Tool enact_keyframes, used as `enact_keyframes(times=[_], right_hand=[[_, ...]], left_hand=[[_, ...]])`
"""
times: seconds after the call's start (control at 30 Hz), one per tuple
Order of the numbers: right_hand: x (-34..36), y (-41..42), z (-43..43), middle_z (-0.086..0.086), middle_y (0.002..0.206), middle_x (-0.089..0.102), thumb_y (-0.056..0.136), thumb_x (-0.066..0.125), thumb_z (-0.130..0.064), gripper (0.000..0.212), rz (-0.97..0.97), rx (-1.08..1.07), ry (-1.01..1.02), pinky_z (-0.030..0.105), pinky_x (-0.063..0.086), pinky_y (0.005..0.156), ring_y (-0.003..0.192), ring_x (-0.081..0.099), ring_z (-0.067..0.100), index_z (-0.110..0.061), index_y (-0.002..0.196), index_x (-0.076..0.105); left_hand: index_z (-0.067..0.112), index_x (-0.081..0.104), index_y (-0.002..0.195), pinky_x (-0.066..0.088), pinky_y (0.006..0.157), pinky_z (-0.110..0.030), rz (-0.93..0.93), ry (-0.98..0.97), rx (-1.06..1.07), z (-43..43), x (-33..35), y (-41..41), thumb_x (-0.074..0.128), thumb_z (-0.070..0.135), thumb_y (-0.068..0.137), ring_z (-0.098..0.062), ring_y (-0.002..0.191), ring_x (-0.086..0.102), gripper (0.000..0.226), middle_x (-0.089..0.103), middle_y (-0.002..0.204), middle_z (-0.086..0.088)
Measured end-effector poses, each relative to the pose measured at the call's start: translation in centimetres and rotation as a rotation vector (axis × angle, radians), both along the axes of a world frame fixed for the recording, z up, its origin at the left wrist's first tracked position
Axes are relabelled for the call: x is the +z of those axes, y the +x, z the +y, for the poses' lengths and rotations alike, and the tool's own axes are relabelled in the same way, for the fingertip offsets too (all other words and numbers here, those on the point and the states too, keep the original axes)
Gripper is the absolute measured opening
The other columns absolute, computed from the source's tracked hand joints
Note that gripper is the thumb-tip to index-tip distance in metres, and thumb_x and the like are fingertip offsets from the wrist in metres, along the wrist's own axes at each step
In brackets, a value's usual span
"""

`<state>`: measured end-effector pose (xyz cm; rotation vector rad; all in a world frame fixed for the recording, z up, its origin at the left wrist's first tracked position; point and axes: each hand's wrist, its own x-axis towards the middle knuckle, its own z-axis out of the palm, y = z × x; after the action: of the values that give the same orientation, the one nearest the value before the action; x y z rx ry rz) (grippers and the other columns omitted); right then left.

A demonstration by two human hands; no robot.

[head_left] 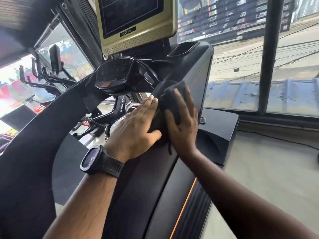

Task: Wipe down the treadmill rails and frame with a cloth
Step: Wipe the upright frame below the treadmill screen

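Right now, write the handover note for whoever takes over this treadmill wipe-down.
Left hand: flat, fingers straight, resting on the black treadmill upright beside the cloth.
Right hand: spread fingers press the bunched dark grey cloth against the same upright.
Done: wiping is under way at mid-upright; nothing shows which parts are already clean.
Left, probably: the rest of the upright, the curved black handrail and the orange-striped side rail.
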<state>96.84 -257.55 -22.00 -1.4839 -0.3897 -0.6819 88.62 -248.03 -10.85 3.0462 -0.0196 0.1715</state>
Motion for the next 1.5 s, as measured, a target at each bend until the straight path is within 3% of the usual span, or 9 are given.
enact_keyframes(times=[0.17, 0.33, 0.5, 0.67, 0.83, 1.03, 1.2, 1.37, 1.5], right_hand=[[0.1, 0.3, 0.2, -0.015, 0.166, 0.023, 0.101, 0.054, -0.034, 0.058, 0.553, 0.050, 0.241, 0.041, 0.025, 0.123, 0.148, 0.025, 0.004, -0.048, 0.154, 0.034], [0.8, 0.6, 0.1, -0.018, 0.164, 0.028, 0.098, 0.053, -0.039, 0.055, 0.254, 0.027, 0.168, 0.037, 0.030, 0.118, 0.142, 0.022, -0.012, -0.045, 0.151, 0.041], [-0.5, 0.1, -0.3, -0.011, 0.168, 0.019, 0.103, 0.048, -0.035, 0.057, 0.652, 0.070, 0.205, 0.040, 0.025, 0.122, 0.149, 0.027, 0.012, -0.046, 0.156, 0.029], [-1.2, -4.3, 0.9, -0.015, 0.168, 0.018, 0.096, 0.052, -0.036, 0.064, 0.288, 0.070, 0.080, 0.024, 0.021, 0.117, 0.137, 0.009, -0.024, -0.044, 0.156, 0.030], [-2.7, -4.8, 1.0, -0.015, 0.169, 0.012, 0.102, 0.049, -0.032, 0.062, 0.587, 0.057, 0.147, 0.036, 0.022, 0.119, 0.150, 0.024, 0.013, -0.046, 0.158, 0.024], [-4.7, -11.9, 2.3, 0.005, 0.168, 0.024, 0.098, 0.054, -0.030, 0.062, 0.015, 0.070, -0.008, 0.035, 0.024, 0.122, 0.153, 0.024, 0.013, -0.027, 0.156, 0.033], [-4.0, -9.3, 2.3, -0.019, 0.168, 0.015, 0.093, 0.047, -0.040, 0.066, 0.497, 0.049, 0.189, 0.044, 0.027, 0.121, 0.150, 0.022, 0.001, -0.049, 0.156, 0.027], [-3.2, -11.2, 2.8, -0.009, 0.169, 0.021, 0.098, 0.050, -0.037, 0.060, 0.119, 0.051, 0.080, 0.026, 0.022, 0.120, 0.151, 0.020, -0.002, -0.035, 0.156, 0.034], [-1.7, -5.0, 1.8, -0.014, 0.167, 0.024, 0.098, 0.045, -0.038, 0.058, 0.362, -0.025, 0.160, 0.040, 0.031, 0.118, 0.144, 0.023, -0.009, -0.042, 0.155, 0.035]], left_hand=[[0.029, -0.001, 0.159, 0.004, 0.124, -0.028, 0.031, 0.039, 0.015, -0.1, 0.2, -0.1, 0.044, 0.044, 0.079, 0.012, 0.145, -0.012, 0.093, -0.007, 0.165, 0.016], [0.027, 0.002, 0.160, -0.002, 0.119, -0.018, 0.020, 0.033, 0.008, -0.3, 0.1, -0.1, 0.044, 0.042, 0.078, 0.014, 0.142, -0.013, 0.093, -0.006, 0.165, 0.016], [0.025, 0.004, 0.160, -0.003, 0.120, -0.017, 0.009, 0.021, 0.010, -0.2, -0.1, -0.1, 0.043, 0.041, 0.077, 0.012, 0.143, -0.010, 0.093, -0.003, 0.165, 0.013], [0.024, 0.011, 0.159, 0.006, 0.125, -0.031, 0.005, -0.101, -0.006, 0.4, -0.4, 0.2, 0.047, 0.034, 0.073, 0.007, 0.148, -0.004, 0.094, 0.001, 0.166, 0.010], [0.023, 0.023, 0.158, 0.004, 0.122, -0.019, 0.002, -0.244, -0.027, 0.3, -0.1, -0.7, 0.048, 0.025, 0.069, 0.011, 0.146, 0.002, 0.093, 0.009, 0.165, 0.013], [0.017, 0.039, 0.152, 0.010, 0.122, -0.020, -0.050, -0.387, -0.050, 0.8, -0.3, -0.6, 0.041, 0.020, 0.075, 0.009, 0.145, 0.015, 0.076, 0.024, 0.162, 0.008], [0.020, 0.040, 0.150, 0.011, 0.123, -0.024, -0.031, -0.397, -0.047, 1.1, -0.2, -0.7, 0.043, 0.028, 0.079, 0.010, 0.144, 0.016, 0.072, 0.026, 0.161, 0.010], [0.024, 0.034, 0.153, 0.009, 0.124, -0.025, -0.020, -0.331, -0.062, 1.3, -0.3, -0.6, 0.039, 0.036, 0.084, 0.013, 0.144, 0.011, 0.070, 0.020, 0.162, 0.014], [0.022, 0.030, 0.155, 0.005, 0.121, -0.018, -0.010, -0.317, -0.064, 0.9, -0.3, -0.5, 0.036, 0.040, 0.086, 0.011, 0.145, 0.008, 0.072, 0.017, 0.164, 0.012]])
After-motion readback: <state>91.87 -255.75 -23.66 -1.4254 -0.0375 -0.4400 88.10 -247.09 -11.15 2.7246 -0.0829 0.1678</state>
